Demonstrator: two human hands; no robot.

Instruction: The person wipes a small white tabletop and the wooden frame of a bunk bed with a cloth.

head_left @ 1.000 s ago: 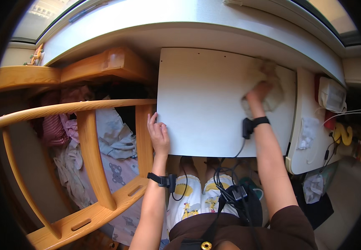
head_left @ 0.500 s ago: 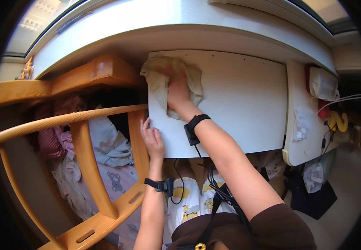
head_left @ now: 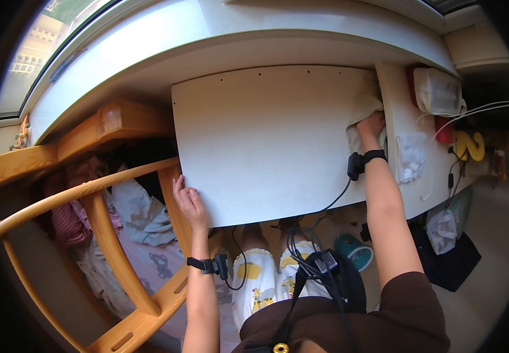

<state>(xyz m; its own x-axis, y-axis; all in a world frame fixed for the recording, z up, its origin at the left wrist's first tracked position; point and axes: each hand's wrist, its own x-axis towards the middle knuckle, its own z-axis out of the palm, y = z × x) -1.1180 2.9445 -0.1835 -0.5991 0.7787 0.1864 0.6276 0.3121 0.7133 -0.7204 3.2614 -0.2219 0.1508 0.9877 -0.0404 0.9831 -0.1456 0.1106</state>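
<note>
A white board-like tabletop [head_left: 266,147], with small dark holes along its far edge, spans the middle. At its right end my right hand [head_left: 371,127] presses down on a crumpled beige cloth [head_left: 361,112]; the cloth covers part of my fingers. My left hand [head_left: 190,204] rests at the board's near left edge, its fingers loosely apart and nothing in them. Both wrists carry black straps with small boxes and cables.
Left of the board stand a wooden bed ladder [head_left: 97,229] and clothes [head_left: 140,206] on a bed. On the right side surface lie tissue [head_left: 411,157], a clear container [head_left: 438,92] and white cables. A teal bin [head_left: 354,252] and a black bag [head_left: 451,265] are on the floor.
My right hand has swept the cloth from the board's far left corner across to its right end. My left hand stays by the left edge. The view has shifted to the right.
</note>
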